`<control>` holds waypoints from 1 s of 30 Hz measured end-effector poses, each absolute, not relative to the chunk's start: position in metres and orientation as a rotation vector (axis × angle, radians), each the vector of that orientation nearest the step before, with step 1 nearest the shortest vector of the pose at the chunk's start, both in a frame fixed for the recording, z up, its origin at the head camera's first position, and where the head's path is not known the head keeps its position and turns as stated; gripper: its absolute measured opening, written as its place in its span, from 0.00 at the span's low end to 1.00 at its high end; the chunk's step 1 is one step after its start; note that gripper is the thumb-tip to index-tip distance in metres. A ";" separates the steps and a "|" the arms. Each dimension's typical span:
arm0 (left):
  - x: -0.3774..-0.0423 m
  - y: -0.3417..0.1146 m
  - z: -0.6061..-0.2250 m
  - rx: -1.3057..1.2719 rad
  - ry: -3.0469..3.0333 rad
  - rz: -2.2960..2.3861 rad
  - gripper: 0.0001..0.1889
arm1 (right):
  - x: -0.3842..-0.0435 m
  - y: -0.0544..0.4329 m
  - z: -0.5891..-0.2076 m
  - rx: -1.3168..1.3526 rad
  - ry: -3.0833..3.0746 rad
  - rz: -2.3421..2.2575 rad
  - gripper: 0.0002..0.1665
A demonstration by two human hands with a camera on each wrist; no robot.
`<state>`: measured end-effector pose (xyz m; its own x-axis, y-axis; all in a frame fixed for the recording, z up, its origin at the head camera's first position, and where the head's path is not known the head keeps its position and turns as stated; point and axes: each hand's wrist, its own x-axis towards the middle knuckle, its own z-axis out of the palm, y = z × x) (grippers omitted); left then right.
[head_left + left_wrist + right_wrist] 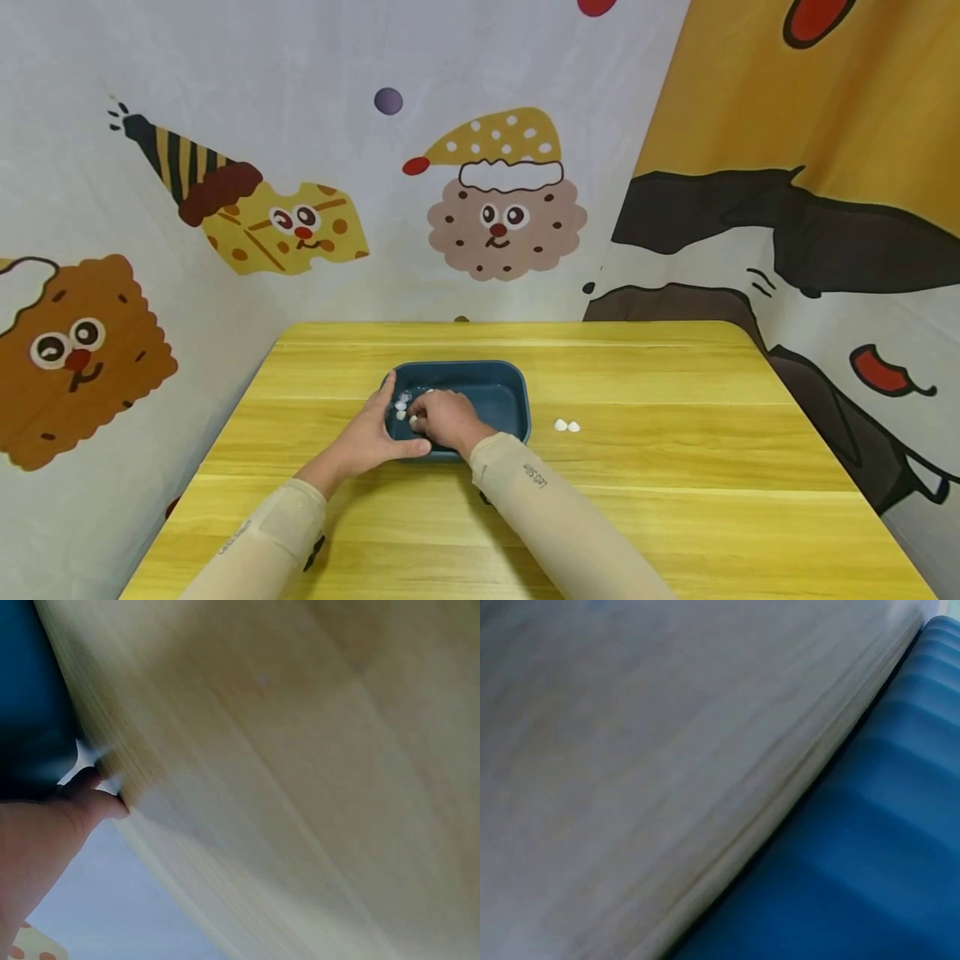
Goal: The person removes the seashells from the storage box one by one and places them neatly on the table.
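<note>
A dark blue rectangular tray [491, 367] sits on the table. My left hand [367, 437] grips its left end, thumb along the front wall and fingers round the left side; the left wrist view shows the hand [56, 821] against the tray wall [34, 690]. My right hand [448, 417] reaches inside the tray, its curled fingertips pinching a small white pebble-like piece [414, 422]. Several similar white or clear pieces [401, 407] lie beside it at the tray's left end. The right wrist view shows only the tray's ribbed blue outer wall [855, 855] and the table, not the hand.
Two small white pieces [567, 426] lie close together on the wooden table [660, 500], right of the tray. Behind the table hangs a cloth backdrop [300, 83] with cartoon figures.
</note>
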<state>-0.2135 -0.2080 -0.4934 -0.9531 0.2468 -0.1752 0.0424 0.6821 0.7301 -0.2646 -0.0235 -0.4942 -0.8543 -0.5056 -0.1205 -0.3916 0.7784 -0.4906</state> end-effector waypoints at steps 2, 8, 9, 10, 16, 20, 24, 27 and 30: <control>-0.213 -0.208 -0.493 0.230 2.636 1.138 0.73 | -0.265 -0.024 -0.494 -0.699 2.728 -0.669 0.15; -0.213 -0.208 -0.494 0.235 2.634 1.146 0.72 | -0.264 -0.023 -0.495 -0.701 2.739 -0.678 0.13; -0.213 -0.208 -0.494 0.236 2.635 1.146 0.72 | -0.264 -0.023 -0.495 -0.703 2.740 -0.681 0.13; -0.213 -0.208 -0.494 0.236 2.635 1.146 0.72 | -0.264 -0.023 -0.495 -0.705 2.739 -0.685 0.13; -0.213 -0.209 -0.493 0.231 2.640 1.144 0.73 | -0.263 -0.023 -0.494 -0.724 2.740 -0.704 0.12; -0.213 -0.208 -0.493 0.232 2.636 1.146 0.73 | -0.263 -0.022 -0.494 -0.716 2.738 -0.702 0.13; -0.213 -0.208 -0.492 0.236 2.629 1.148 0.73 | -0.263 -0.022 -0.495 -0.711 2.729 -0.704 0.12; -0.213 -0.208 -0.492 0.235 2.625 1.152 0.72 | -0.262 -0.022 -0.495 -0.721 2.679 -0.781 0.11; -0.213 -0.208 -0.492 0.240 2.624 1.156 0.72 | -0.261 -0.019 -0.493 -0.755 2.622 -0.888 0.11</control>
